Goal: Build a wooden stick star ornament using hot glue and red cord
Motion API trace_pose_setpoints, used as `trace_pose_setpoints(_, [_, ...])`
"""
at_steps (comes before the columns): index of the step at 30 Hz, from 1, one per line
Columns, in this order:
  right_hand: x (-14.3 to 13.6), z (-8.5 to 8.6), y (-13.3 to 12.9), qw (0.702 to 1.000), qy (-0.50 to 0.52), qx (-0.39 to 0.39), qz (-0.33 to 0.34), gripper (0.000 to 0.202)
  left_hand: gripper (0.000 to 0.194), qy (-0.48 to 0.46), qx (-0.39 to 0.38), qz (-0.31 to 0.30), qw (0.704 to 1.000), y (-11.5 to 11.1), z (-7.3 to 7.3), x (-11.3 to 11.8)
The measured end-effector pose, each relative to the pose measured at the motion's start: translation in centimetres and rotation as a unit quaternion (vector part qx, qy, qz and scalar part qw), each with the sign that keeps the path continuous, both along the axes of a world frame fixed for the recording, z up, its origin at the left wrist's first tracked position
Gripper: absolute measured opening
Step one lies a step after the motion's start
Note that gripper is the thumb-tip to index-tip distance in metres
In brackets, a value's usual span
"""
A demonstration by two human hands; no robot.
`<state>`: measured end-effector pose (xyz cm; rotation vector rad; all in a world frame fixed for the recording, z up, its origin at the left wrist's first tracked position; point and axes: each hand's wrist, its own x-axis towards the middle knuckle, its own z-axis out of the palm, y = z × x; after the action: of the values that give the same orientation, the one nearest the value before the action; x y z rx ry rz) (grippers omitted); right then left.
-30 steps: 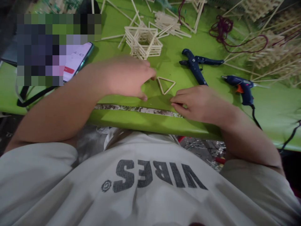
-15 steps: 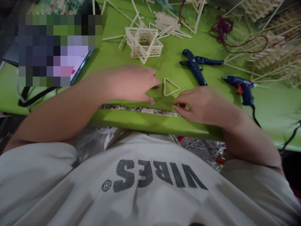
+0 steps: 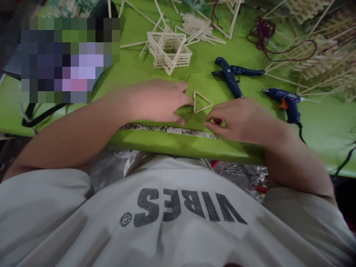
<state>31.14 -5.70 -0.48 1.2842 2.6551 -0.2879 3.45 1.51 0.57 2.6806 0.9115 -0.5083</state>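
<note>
A small triangle of thin wooden sticks [image 3: 195,102] lies flat on the green table in front of me. My left hand [image 3: 158,101] is open at its left, thumb and index finger spread. The index fingertip is at or against the triangle's left side. Close by the right corner of the triangle, my right hand [image 3: 239,118] has thumb and fingers curled together in a pinch. Whatever they hold, if anything, is too small to make out. Beyond the triangle sits a star-shaped stack of sticks [image 3: 182,46].
Blue cutters [image 3: 229,76] and a blue glue gun [image 3: 290,102] lie to the right. Dark red string [image 3: 261,33] and stick structures [image 3: 319,63] fill the far right. A patterned strip [image 3: 172,130] runs along the front edge of the green table [image 3: 200,79]. Loose sticks [image 3: 200,29] lie behind.
My left hand has moved slightly right, bringing its index fingertip to the triangle's left side. My right hand has hardly moved.
</note>
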Motion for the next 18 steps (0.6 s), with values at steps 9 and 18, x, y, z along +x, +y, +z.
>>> trace_pose_setpoints(9, [0.2, 0.1, 0.3, 0.999, -0.009, 0.036, -0.005, 0.046, 0.076, -0.015, 0.016, -0.026, 0.999, -0.5, 0.3, -0.1])
trace_pose_setpoints(18, [0.0, -1.1, 1.3, 0.998, -0.011, 0.047, -0.032, 0.045, 0.073, -0.007, 0.004, -0.02, 1.0, -0.4, 0.2, 0.2])
